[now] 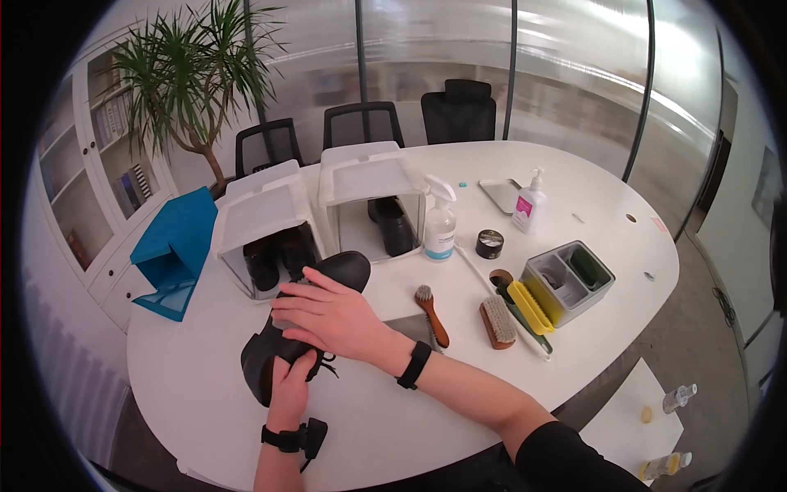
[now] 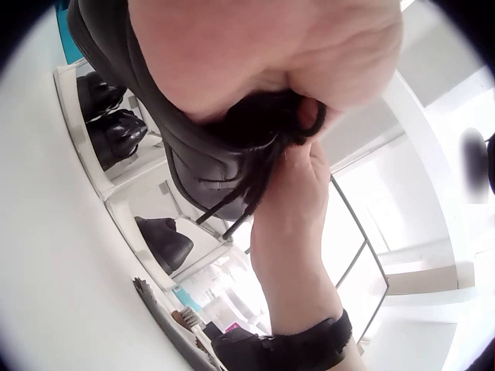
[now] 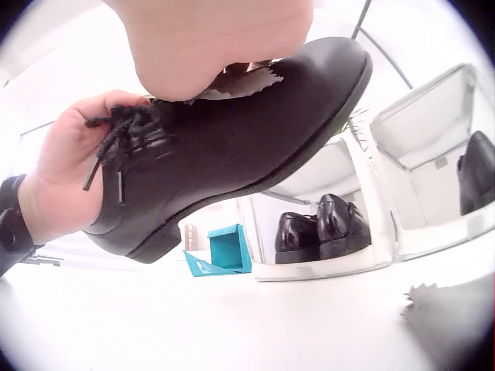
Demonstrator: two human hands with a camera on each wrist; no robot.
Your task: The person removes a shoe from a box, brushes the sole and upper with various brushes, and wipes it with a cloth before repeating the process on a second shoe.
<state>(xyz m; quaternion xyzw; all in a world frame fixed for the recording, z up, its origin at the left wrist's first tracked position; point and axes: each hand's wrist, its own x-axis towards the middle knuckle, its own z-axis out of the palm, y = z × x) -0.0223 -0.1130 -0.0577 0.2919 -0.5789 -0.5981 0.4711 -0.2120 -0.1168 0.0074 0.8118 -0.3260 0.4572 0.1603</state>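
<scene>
A leafy plant (image 1: pixel 195 74) stands between a white cabinet (image 1: pixel 89 156) and three dark chairs (image 1: pixel 361 127)

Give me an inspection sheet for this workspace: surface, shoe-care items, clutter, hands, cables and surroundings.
Surface: white, rounded tabletop; marks toward the right too small to identify.
Job's things: black leather lace-up shoe, with a grey zigzag-edged cloth against its upper.
Clutter: clear plastic spray bottle, round black tin, wooden-handled brush, grey compartmented box, open-fronted white boxes with black shoes inside.
Hands: left hand grips the shoe near its opening; right hand presses the cloth.
Cables: black cable on the floor, far right.
Surroundings: black mesh-backed chairs, green spiky-leaved plant.
</scene>
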